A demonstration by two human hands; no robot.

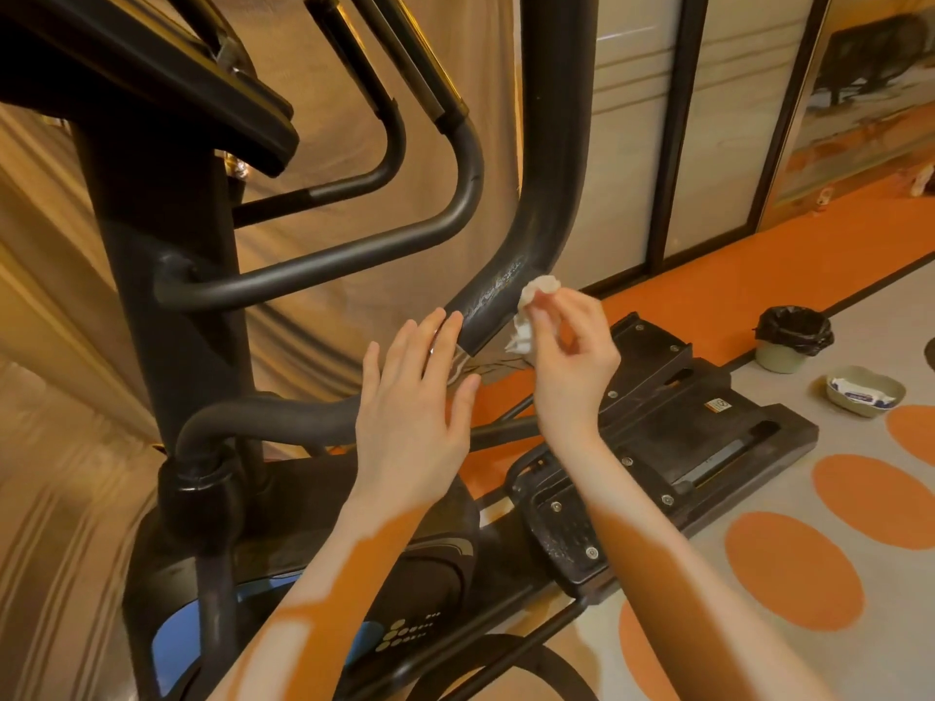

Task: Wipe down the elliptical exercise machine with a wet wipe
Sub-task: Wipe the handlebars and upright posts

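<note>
Head camera view: a person's right hand pinches a crumpled white wet wipe between thumb and fingertips, holding it against the lower bend of a thick black handlebar tube on the elliptical exercise machine. The tube's surface beside the wipe shows pale streaks. The left hand is spread flat with fingers straight, its fingertips touching the cut end of the same tube from the other side. Below the hands, the machine's black foot pedals stretch across the frame, and a dark housing with a blue panel sits under the left forearm. Beyond the pedals, on a pale floor patterned with orange ovals, stand a small bin lined with a black bag and, near it, a shallow dish holding a pack of wipes. Draped beige fabric hangs behind the machine at left.
</note>
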